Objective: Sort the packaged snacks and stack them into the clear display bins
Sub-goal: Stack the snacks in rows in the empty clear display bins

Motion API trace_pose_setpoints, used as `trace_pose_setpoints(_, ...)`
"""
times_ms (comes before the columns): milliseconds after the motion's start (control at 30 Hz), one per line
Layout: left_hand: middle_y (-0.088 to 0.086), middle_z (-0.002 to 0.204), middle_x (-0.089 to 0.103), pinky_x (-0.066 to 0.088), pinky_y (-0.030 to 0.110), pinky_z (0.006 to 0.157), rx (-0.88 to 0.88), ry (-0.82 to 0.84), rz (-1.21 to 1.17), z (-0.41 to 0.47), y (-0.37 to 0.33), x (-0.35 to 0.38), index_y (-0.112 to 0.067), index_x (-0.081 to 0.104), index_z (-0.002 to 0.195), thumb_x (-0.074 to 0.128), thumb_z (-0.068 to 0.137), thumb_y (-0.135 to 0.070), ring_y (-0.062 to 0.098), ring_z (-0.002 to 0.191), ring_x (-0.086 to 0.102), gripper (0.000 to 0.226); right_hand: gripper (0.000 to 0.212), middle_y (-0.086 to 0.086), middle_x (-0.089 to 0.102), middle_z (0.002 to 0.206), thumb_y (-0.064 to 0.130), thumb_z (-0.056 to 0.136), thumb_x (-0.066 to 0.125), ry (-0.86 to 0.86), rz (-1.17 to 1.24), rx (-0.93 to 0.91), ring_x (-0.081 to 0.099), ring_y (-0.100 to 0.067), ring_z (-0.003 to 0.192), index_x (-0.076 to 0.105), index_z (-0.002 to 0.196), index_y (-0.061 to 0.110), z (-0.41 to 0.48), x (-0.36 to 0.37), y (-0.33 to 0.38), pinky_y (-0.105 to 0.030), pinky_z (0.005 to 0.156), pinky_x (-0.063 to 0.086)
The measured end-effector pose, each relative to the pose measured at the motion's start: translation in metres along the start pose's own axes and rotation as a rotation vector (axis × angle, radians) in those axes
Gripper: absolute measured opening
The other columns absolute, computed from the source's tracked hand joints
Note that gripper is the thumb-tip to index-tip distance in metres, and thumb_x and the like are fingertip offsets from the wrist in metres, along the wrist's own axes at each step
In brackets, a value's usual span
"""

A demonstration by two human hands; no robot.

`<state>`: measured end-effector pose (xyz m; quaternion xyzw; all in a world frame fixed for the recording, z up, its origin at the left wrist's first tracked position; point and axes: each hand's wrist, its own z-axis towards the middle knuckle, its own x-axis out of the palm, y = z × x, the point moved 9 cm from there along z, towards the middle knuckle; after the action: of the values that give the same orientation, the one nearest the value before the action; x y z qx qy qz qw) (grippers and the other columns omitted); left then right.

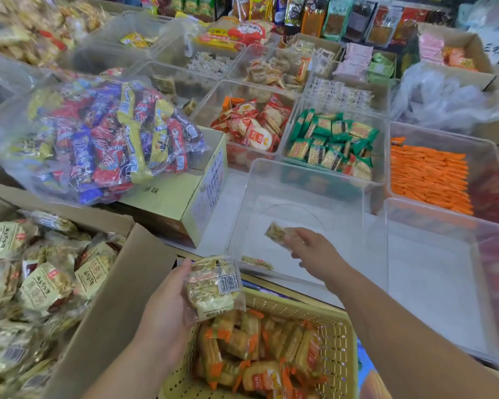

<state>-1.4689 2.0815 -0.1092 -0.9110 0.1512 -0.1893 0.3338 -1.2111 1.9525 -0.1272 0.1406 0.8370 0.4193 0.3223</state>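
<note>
My left hand (167,300) grips a small stack of pale yellow snack packets (213,286) above a beige basket. My right hand (311,251) reaches into a clear display bin (300,180) and pinches one pale packet (277,233) just above the bin's floor. Another packet of the same kind (255,262) lies at the bin's near left corner. A cardboard box (121,283) at the lower left holds several more of these yellow packets (41,286).
The beige perforated basket (337,335) below holds orange-edged biscuit packs. A second clear bin (432,272) stands to the right. Bins behind hold orange sticks (429,180), green packs (332,142) and red packs (254,128). A big bag of mixed candy (98,139) lies on a carton at left.
</note>
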Motion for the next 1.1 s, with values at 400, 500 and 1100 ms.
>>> trace_pose_setpoints(400, 0.013, 0.119, 0.076, 0.063, 0.037, 0.069, 0.016, 0.021, -0.133, 0.013, -0.002, -0.014, -0.010, 0.068, 0.125, 0.057, 0.083, -0.052, 0.027, 0.105, 0.075, 0.060, 0.065, 0.001, 0.023, 0.168, 0.058, 0.105, 0.031, 0.545, -0.557, 0.080, 0.023, -0.020, 0.153, 0.025, 0.161, 0.025, 0.055, 0.098, -0.027, -0.033, 0.120, 0.016)
trace_pose_setpoints(500, 0.012, 0.119, 0.076, 0.057, 0.042, 0.080, 0.023, 0.021, -0.106, 0.014, -0.003, -0.012, -0.011, 0.068, 0.125, 0.052, 0.093, -0.049, 0.026, 0.106, 0.074, 0.052, 0.070, 0.002, 0.018, 0.169, 0.060, 0.103, 0.036, 0.513, -0.465, 0.088, 0.020, -0.020, 0.154, 0.017, 0.162, 0.027, 0.053, 0.094, -0.026, -0.034, 0.121, 0.015)
trace_pose_setpoints(1100, 0.013, 0.114, 0.076, 0.062, 0.037, 0.070, 0.171, 0.223, 0.086, -0.027, -0.008, 0.063, -0.014, 0.068, 0.113, 0.058, 0.099, -0.015, 0.027, 0.099, 0.076, 0.017, 0.036, 0.033, 0.052, 0.125, 0.052, 0.093, 0.063, -0.014, 0.147, -0.266, 0.057, 0.005, 0.112, 0.054, 0.127, 0.057, -0.128, 0.016, 0.026, -0.010, 0.085, 0.047)
